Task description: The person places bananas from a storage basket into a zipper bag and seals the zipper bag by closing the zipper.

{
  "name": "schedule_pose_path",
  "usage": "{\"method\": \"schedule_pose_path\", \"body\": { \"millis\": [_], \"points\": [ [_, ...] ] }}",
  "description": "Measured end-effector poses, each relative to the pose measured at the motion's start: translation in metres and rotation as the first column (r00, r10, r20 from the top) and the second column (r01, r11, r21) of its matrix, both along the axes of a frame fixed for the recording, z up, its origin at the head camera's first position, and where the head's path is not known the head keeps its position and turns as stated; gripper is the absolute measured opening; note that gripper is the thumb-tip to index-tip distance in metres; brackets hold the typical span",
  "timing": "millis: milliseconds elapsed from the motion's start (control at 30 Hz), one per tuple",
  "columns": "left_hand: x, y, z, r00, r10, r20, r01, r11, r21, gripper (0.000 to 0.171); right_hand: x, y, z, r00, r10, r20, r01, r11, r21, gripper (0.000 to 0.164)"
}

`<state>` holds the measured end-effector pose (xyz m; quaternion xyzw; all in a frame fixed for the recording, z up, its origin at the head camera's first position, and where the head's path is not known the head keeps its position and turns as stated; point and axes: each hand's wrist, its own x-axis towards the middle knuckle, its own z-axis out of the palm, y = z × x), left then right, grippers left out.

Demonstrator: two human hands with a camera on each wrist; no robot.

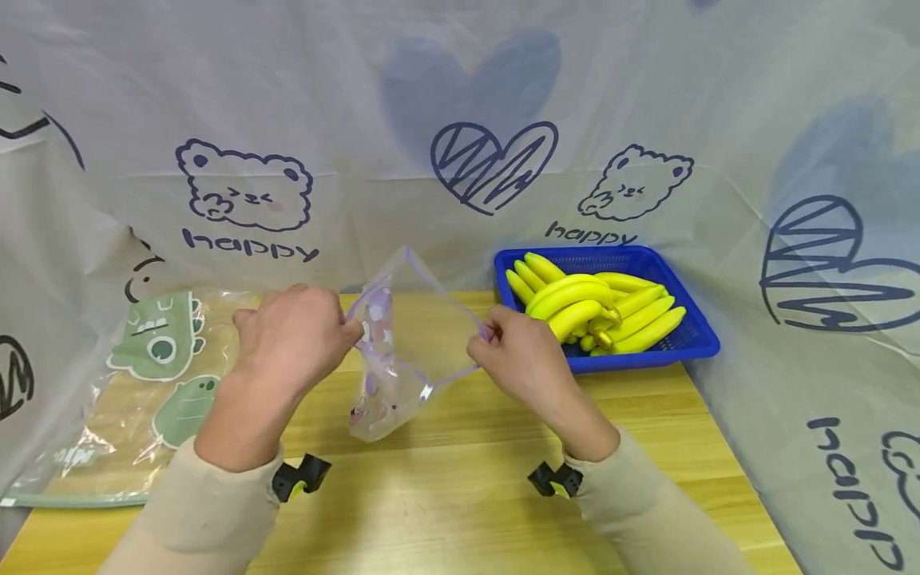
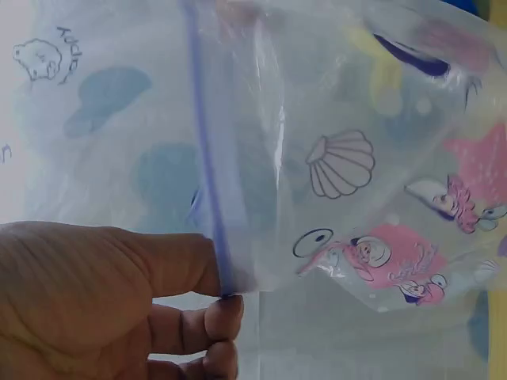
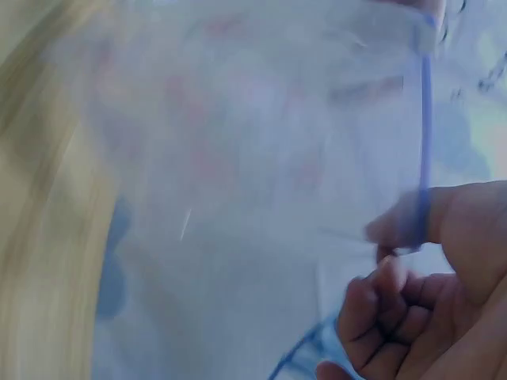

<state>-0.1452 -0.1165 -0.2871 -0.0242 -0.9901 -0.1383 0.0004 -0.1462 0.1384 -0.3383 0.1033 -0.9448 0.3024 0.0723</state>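
Between my hands a clear zip bag (image 1: 381, 383) with a purple seal strip is held up, its mouth spread wide toward me. My left hand (image 1: 295, 351) pinches the left side of the mouth between thumb and fingers. On the opposite side, my right hand (image 1: 528, 359) pinches the purple rim. Printed shells and pink sea creatures show on the bag (image 2: 341, 166) in the left wrist view. From the right wrist, thumb and index finger grip the seal strip (image 3: 426, 119), and the other fingers curl below it. Nothing shows inside the bag.
A blue plastic basket (image 1: 700, 339) of yellow bananas (image 1: 575, 295) stands at the back right, just beyond my right hand. A larger clear bag with green dinosaur prints (image 1: 161, 343) lies flat at the left. Printed white cloth (image 1: 359, 96) hangs behind the wooden table (image 1: 446, 511).
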Motion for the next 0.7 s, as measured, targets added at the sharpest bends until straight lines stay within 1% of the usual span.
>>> {"method": "schedule_pose_path", "body": {
  "millis": [100,167,267,333,367,400,467,567,633,700],
  "points": [
    [0.002,0.012,-0.003,0.999,-0.039,-0.013,0.039,0.999,0.012,0.04,0.007,-0.016,0.014,0.995,0.089,-0.037,-0.091,0.994,-0.056,0.014],
    [0.004,0.023,-0.008,0.998,-0.063,-0.013,0.063,0.998,0.009,0.045,0.01,-0.027,0.018,0.989,0.126,-0.079,-0.13,0.99,-0.053,0.018],
    [0.006,0.036,-0.015,0.996,-0.09,0.008,0.09,0.996,-0.012,0.048,0.012,-0.037,0.023,0.982,0.146,-0.118,-0.149,0.989,-0.02,0.024],
    [0.006,0.038,-0.018,0.994,-0.102,0.034,0.103,0.994,-0.039,0.043,0.011,-0.039,0.025,0.981,0.153,-0.115,-0.154,0.988,0.005,0.026],
    [0.006,0.036,-0.018,0.993,-0.103,0.056,0.105,0.993,-0.05,0.036,0.011,-0.038,0.025,0.982,0.155,-0.11,-0.153,0.988,0.021,0.026],
    [0.005,0.034,-0.018,0.991,-0.104,0.082,0.109,0.992,-0.062,0.03,0.011,-0.037,0.027,0.983,0.152,-0.101,-0.149,0.988,0.04,0.026],
    [0.001,0.026,-0.017,0.984,-0.098,0.148,0.111,0.99,-0.082,0.025,0.01,-0.031,0.03,0.989,0.135,-0.068,-0.129,0.988,0.085,0.024],
    [-0.003,0.009,-0.016,0.968,-0.079,0.24,0.106,0.989,-0.101,0.021,0.008,-0.019,0.038,0.994,0.11,0.017,-0.112,0.98,0.162,0.024],
    [-0.004,-0.001,-0.014,0.953,-0.088,0.291,0.123,0.987,-0.104,0.017,0.007,-0.013,0.043,0.988,0.121,0.096,-0.138,0.969,0.203,0.026],
    [-0.004,-0.007,-0.012,0.939,-0.129,0.319,0.164,0.983,-0.087,0.015,0.006,-0.01,0.048,0.975,0.156,0.161,-0.188,0.959,0.211,0.027]
  ]
}}
